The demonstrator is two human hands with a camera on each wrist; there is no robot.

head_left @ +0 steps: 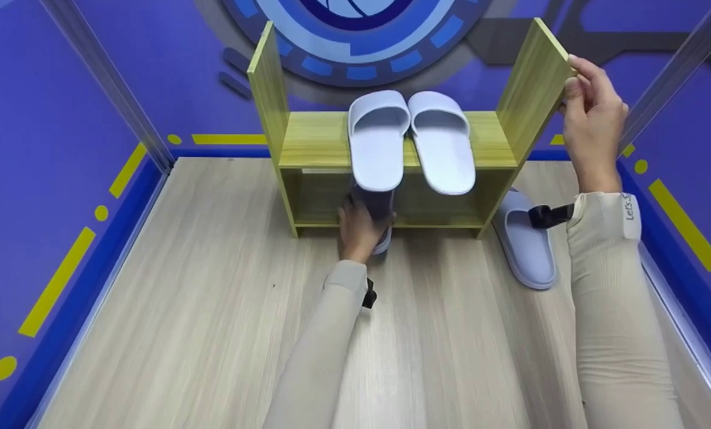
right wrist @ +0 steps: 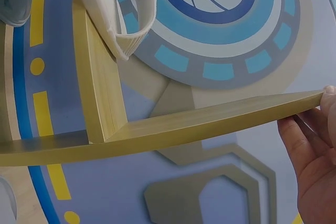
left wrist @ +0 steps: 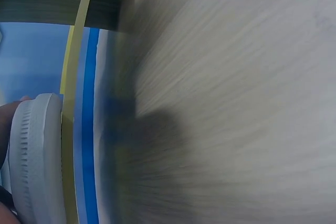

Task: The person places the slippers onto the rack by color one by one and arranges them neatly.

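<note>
My left hand [head_left: 359, 232] holds a slipper [head_left: 382, 245] at the front of the rack's lower shelf, its toe end in shadow under the upper board. In the left wrist view this slipper [left wrist: 39, 156] is beside the shelf edge, with only parts of my fingers showing. My right hand [head_left: 596, 116] pinches the top front corner of the right side panel [head_left: 537, 89] of the wooden shoe rack [head_left: 316, 140]. The right wrist view also has this hand [right wrist: 315, 150] on the panel's end, thumb on one side and fingers on the other.
Two white slippers, a left one [head_left: 379, 149] and a right one [head_left: 444, 149], sit side by side on the upper shelf, heels over its front edge. One greyish slipper [head_left: 531, 250] lies on the wood-look floor [head_left: 212, 298] right of the rack. Blue walls [head_left: 51, 149] enclose the space.
</note>
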